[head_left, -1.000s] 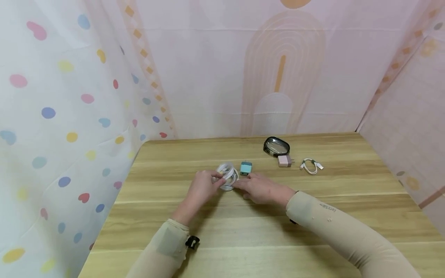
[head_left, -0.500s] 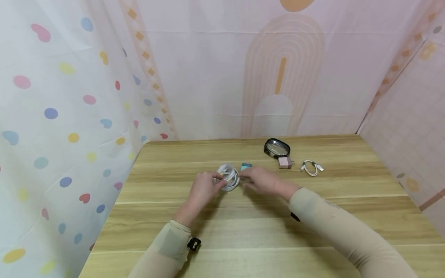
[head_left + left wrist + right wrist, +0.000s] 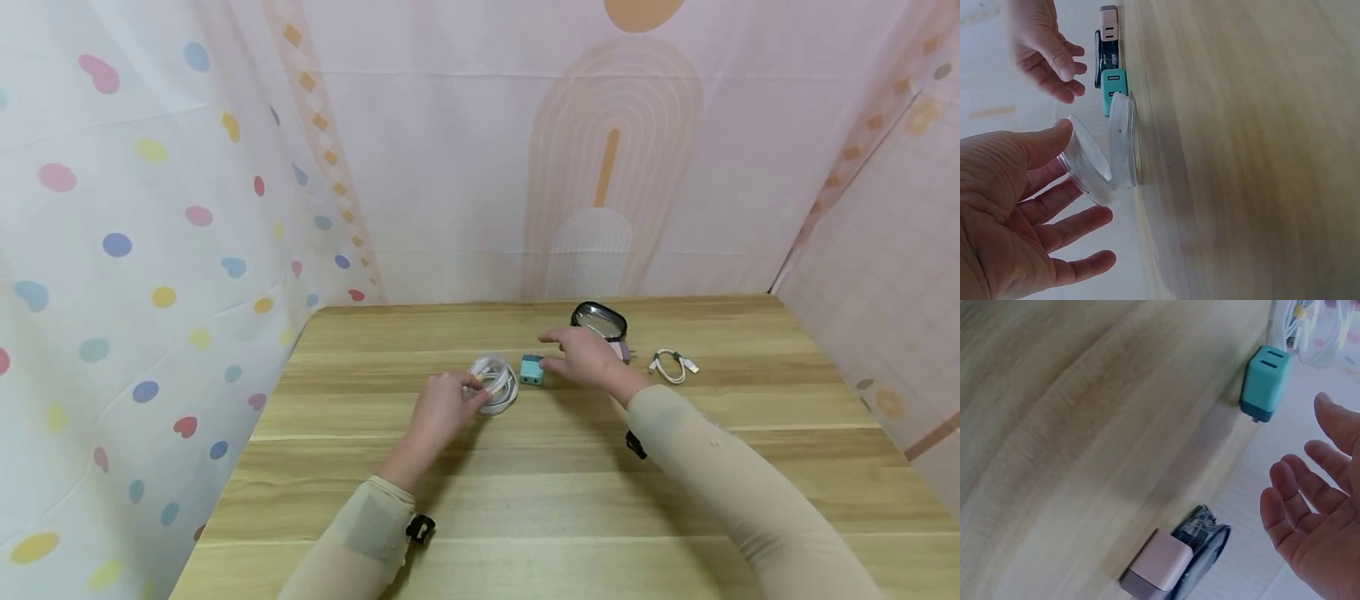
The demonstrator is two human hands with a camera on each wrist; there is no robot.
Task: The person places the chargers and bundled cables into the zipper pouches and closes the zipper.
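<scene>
My left hand (image 3: 441, 410) pinches the raised lid (image 3: 1088, 162) of a small round clear plastic case between thumb and fingers, the other fingers spread. The lid tilts away from the case's base (image 3: 1124, 140), which sits on the table. Inside the case is a coiled white cable (image 3: 510, 395). My right hand (image 3: 588, 360) hovers with loosely bent fingers, holding nothing, just right of a teal wall charger (image 3: 532, 372). The charger stands beside the case. In the right wrist view the teal charger and the right hand are apart.
Behind the right hand a pink charger (image 3: 1161, 559), partly hidden in the head view, lies against a black-rimmed clear pouch (image 3: 600, 318). Further right is a short white USB cable (image 3: 672, 367), looped and tied. The wooden table (image 3: 525, 500) ends at a patterned curtain (image 3: 450, 167).
My right hand has left the round case and moved right and back, past the teal charger, uncovering it. The left hand keeps holding the lid in place.
</scene>
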